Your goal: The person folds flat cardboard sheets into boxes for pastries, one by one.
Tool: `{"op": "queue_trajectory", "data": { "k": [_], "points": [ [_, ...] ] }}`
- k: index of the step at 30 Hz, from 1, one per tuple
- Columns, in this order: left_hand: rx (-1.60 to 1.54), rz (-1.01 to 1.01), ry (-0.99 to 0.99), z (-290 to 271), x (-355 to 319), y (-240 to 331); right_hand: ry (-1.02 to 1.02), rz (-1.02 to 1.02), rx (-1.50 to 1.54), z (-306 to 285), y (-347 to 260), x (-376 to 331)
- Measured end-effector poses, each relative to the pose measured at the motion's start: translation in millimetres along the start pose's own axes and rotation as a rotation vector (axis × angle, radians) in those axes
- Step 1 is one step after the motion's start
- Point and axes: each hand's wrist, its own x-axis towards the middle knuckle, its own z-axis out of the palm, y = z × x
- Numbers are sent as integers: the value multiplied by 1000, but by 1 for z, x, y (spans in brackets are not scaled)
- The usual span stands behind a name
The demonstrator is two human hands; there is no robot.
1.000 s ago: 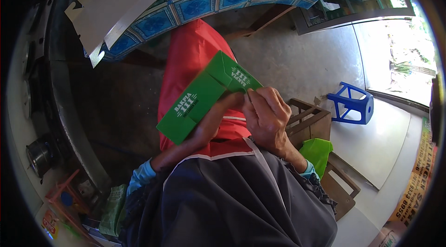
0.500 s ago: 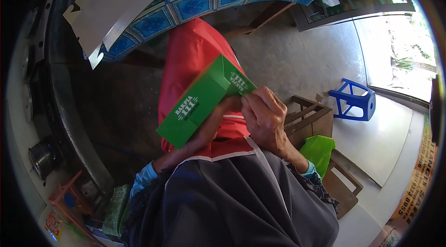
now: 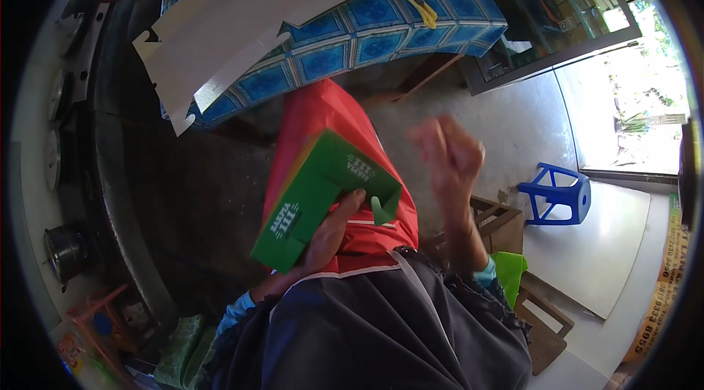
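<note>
Left hand: the left hand is wrapped around the green folded card box, with its thumb inside the bend, perhaps to keep the box steady and its sides from springing apart.
Right hand: the right hand is up in the air, well apart from the left one and from the box, fingers curled. It is blurry, so I cannot tell if it holds anything.
Box: it sits tilted over the lap, with a bent end flap toward the right hand. The lap seems a handy place to work.
Lap: smooth red cloth covers the knees, under the box.
Table: a table with a shiny blue square-patterned cover stands past the knees.
Sheets: big flat grey-white card sheets with cut notches lie at its left end and poke over the near edge, maybe so they are easy to grab.
Yellow thing: a long thin yellow thing lies by the near edge, toward the right corner.
Stool: a blue plastic stool is off to the right.
</note>
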Motion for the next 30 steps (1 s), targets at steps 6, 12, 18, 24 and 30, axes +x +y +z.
{"op": "queue_trajectory", "data": {
  "k": [6,12,18,24,30],
  "points": [
    [-15,260,264,-14,13,-28,292,-552,-621,7,69,158],
    [-504,153,279,-12,20,-22,-102,-287,-942,15,90,225],
    [-548,237,259,-13,27,-20,1,23,-401,8,81,204],
    [-470,236,247,-12,32,-17,-108,270,432,-28,21,96],
    [-354,203,234,-3,37,-7,-402,183,-47,-15,-21,-21]
  ]
}}
